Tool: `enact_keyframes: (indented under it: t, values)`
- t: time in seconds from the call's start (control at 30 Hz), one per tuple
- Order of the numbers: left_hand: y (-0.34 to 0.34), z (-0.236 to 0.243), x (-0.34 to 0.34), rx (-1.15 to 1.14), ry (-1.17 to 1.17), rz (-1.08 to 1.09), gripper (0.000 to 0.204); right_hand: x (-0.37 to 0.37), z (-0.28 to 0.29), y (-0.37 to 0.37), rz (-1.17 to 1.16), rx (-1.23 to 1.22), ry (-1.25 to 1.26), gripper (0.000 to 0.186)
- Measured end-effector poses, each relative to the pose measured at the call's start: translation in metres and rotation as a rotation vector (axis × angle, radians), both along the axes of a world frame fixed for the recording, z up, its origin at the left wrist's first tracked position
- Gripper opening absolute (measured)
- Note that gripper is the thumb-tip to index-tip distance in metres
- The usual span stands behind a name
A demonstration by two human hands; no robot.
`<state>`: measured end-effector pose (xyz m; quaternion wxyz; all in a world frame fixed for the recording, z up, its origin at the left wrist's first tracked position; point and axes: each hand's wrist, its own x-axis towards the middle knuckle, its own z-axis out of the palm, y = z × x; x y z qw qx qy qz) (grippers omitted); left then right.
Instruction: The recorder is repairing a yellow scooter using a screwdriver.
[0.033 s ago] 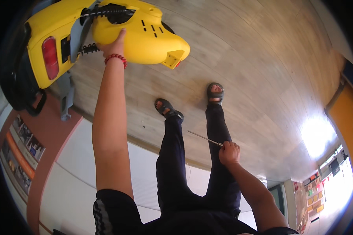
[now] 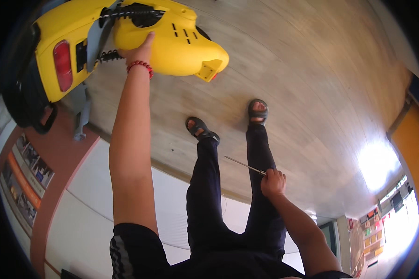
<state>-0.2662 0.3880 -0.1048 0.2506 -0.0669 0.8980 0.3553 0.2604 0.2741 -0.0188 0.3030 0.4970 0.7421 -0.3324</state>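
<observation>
My left hand (image 2: 138, 52) reaches far out and grips the underside of a rounded yellow plastic shell (image 2: 181, 53) with dark slots. Its thumb lies up against the shell; the other fingers are hidden. This shell belongs to a large yellow and black ride-on vehicle (image 2: 49, 35), which has a red lamp (image 2: 63, 65), black coil springs (image 2: 111, 56) and grey arms. Low by my right thigh, my right hand (image 2: 273, 182) is closed around a screwdriver (image 2: 243, 164). Its long thin metal shaft points left and slightly away; most of the handle is covered by my fingers.
Grey wood-look flooring (image 2: 302, 83) spreads around my dark sandals (image 2: 202, 129). Behind me runs a white wall (image 2: 88, 204) beside a reddish-brown panel (image 2: 63, 158) with pictures. An orange-yellow piece (image 2: 407, 135) stands at far right, near a bright glare on the floor.
The whole view has shifted very slightly. Both hands keep the same hold on the yellow shell and the screwdriver.
</observation>
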Motion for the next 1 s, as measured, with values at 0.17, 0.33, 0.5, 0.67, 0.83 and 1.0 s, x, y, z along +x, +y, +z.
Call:
enact_keyframes:
  t: [0.17, 0.33, 0.5, 0.67, 0.83, 1.0]
  values:
    - [0.015, 0.004, -0.022, -0.110, -0.100, 0.142, 0.119, 0.006, -0.001, -0.005, -0.012, -0.047, -0.002, 0.003]
    - [0.008, -0.003, -0.027, -0.121, -0.045, 0.092, 0.117, 0.001, -0.001, -0.006, -0.002, -0.024, -0.014, 0.004]
    - [0.005, -0.007, -0.031, -0.090, -0.040, 0.060, 0.113, 0.001, -0.002, -0.008, -0.007, -0.027, -0.005, 0.004]
    - [0.007, -0.003, -0.027, -0.129, -0.001, 0.036, 0.107, -0.001, -0.002, -0.003, -0.009, -0.007, -0.006, 0.005]
    - [0.006, -0.007, -0.023, -0.138, 0.034, -0.017, 0.108, 0.000, -0.001, 0.002, -0.023, 0.016, 0.029, 0.004]
    - [-0.002, -0.012, -0.025, -0.118, 0.064, -0.037, 0.109, 0.002, -0.002, 0.001, 0.001, 0.011, 0.011, 0.004]
